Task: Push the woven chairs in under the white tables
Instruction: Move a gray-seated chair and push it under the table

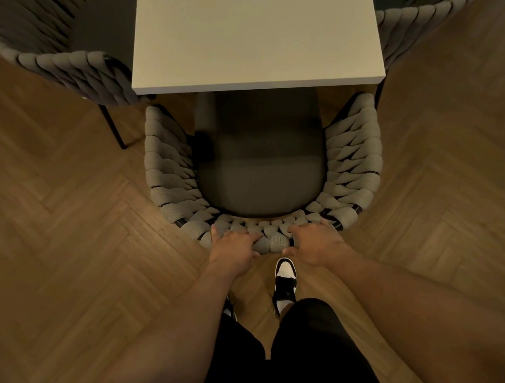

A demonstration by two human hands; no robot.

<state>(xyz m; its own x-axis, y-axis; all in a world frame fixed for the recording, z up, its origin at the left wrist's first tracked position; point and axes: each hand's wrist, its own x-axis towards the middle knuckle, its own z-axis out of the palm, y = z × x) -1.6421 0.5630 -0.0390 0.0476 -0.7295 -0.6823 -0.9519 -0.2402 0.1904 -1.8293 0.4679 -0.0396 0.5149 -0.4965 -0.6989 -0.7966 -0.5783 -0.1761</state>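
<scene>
A grey woven chair [354, 151] with a dark seat cushion stands right in front of me, its seat front tucked just under the near edge of the white table [254, 38]. My left hand [235, 249] grips the top of the chair's backrest left of centre, fingers curled over the woven rim. My right hand [316, 242] grips the same rim right of centre. Both arms reach forward from the bottom of the view.
Two more woven chairs flank the table: one at the left [59, 61] with a black leg on the floor, one at the right [425, 14]. Herringbone wood floor [66, 238] lies all around. My black-and-white shoe [285, 283] stands just behind the chair.
</scene>
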